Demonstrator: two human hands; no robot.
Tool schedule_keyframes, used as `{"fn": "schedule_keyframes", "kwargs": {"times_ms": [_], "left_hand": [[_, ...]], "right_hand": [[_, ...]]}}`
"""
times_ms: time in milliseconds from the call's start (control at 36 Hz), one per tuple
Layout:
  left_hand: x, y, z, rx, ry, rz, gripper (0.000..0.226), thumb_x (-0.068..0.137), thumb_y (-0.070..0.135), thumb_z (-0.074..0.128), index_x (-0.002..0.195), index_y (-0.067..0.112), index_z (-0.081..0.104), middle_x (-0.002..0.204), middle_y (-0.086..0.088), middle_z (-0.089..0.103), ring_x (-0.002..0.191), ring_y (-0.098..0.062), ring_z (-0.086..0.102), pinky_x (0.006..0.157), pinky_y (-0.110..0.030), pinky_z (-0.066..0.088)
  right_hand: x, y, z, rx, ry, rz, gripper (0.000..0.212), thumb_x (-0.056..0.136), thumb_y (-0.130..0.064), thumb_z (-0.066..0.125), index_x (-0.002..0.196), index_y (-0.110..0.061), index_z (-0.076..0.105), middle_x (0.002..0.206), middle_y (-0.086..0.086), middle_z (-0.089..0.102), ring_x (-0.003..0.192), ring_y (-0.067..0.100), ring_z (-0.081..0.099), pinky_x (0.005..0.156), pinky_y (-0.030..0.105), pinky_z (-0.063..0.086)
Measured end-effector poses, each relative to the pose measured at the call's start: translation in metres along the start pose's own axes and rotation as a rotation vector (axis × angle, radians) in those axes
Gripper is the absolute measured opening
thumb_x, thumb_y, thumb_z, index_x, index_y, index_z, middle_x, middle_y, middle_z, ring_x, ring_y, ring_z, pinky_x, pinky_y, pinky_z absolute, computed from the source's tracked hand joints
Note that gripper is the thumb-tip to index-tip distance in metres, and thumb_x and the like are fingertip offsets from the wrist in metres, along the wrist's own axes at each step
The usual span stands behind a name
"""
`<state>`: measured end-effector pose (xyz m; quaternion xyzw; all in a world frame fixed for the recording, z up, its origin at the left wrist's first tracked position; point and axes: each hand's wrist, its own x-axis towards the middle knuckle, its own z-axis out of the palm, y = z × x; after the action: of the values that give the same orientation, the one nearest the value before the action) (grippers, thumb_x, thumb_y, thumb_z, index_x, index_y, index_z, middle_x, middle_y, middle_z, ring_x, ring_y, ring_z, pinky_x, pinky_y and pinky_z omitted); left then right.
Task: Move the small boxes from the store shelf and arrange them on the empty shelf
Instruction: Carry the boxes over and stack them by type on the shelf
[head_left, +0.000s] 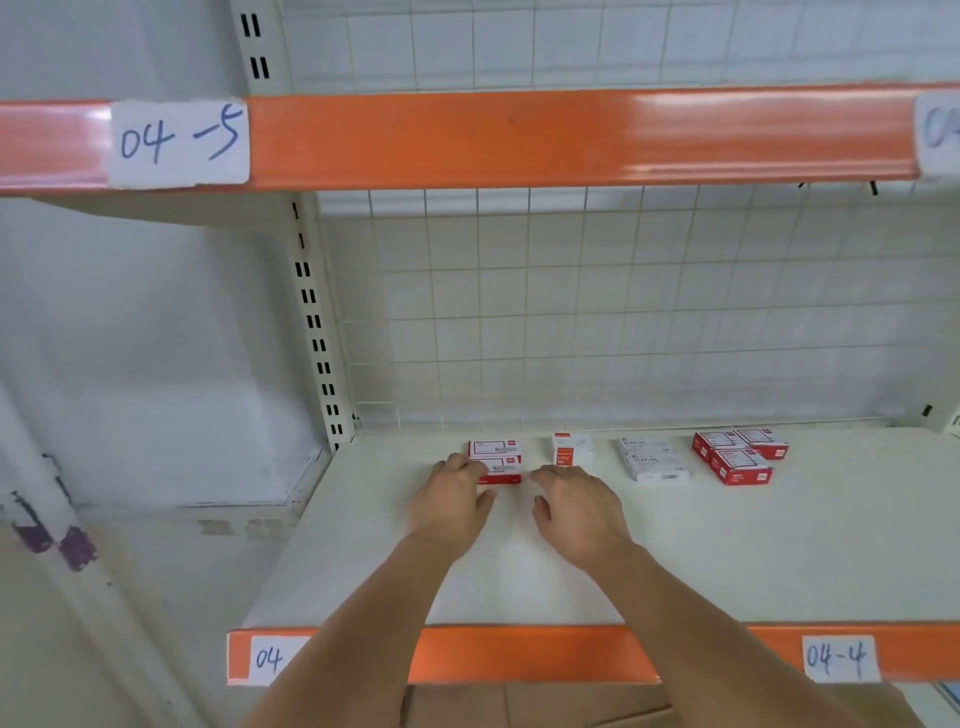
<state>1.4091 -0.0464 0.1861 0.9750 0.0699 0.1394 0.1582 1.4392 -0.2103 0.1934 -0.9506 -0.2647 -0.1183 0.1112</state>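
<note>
On the cream shelf, left hand touching the red-and-white box pair with relaxed fingers, right hand lying spread beside it; further right, sitting a small white box, white "STAPLES" boxes, red boxes; labels reading "04-4", "04-5".

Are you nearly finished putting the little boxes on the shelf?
Hard to say how many are left; the store shelf is out of view. Looks done: a red box cluster, white staples boxes and a small white box sit in a row near the back of the shelf. In hand: the left hand touches the red-and-white boxes at the row's left end; the right hand reaches beside them.
</note>
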Motion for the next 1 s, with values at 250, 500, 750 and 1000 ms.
{"fn": "schedule_keyframes", "kwargs": {"times_ms": [250, 500, 750, 1000], "left_hand": [[-0.025, 0.039, -0.009, 0.026, -0.074, 0.065, 0.042, 0.099, 0.044, 0.042, 0.135, 0.024, 0.049, 0.140, 0.004, 0.046, 0.129, -0.014, 0.039, 0.097, -0.032, 0.042], [-0.046, 0.093, -0.008, 0.019, -0.216, 0.274, 0.053, 0.099, 0.053, 0.034, 0.142, 0.023, 0.043, 0.145, -0.001, 0.043, 0.133, -0.019, 0.037, 0.102, -0.037, 0.039], [-0.079, 0.145, 0.005, -0.054, -0.265, 0.476, 0.051, 0.099, 0.052, 0.035, 0.140, 0.023, 0.045, 0.146, -0.001, 0.043, 0.134, -0.019, 0.037, 0.102, -0.037, 0.038], [-0.102, 0.215, 0.036, -0.074, -0.388, 0.646, 0.048, 0.099, 0.049, 0.038, 0.137, 0.023, 0.049, 0.136, -0.003, 0.050, 0.125, -0.022, 0.043, 0.098, -0.037, 0.040]], "right_hand": [[-0.047, 0.029, -0.026, -0.029, -0.005, 0.122, 0.043, 0.100, -0.036, 0.039, 0.139, -0.021, 0.045, 0.133, -0.004, 0.056, 0.120, 0.016, 0.050, 0.095, 0.029, 0.042], [-0.110, 0.060, -0.064, -0.137, 0.067, 0.363, 0.045, 0.099, -0.041, 0.037, 0.139, -0.020, 0.045, 0.130, -0.002, 0.057, 0.117, 0.019, 0.052, 0.090, 0.031, 0.043], [-0.185, 0.072, -0.081, -0.159, 0.078, 0.564, 0.044, 0.099, -0.041, 0.040, 0.135, -0.018, 0.048, 0.128, 0.001, 0.059, 0.116, 0.022, 0.052, 0.088, 0.032, 0.045], [-0.256, 0.103, -0.106, -0.196, 0.076, 0.760, 0.043, 0.098, -0.045, 0.037, 0.130, -0.018, 0.050, 0.128, 0.002, 0.059, 0.116, 0.023, 0.053, 0.088, 0.033, 0.043]]}}
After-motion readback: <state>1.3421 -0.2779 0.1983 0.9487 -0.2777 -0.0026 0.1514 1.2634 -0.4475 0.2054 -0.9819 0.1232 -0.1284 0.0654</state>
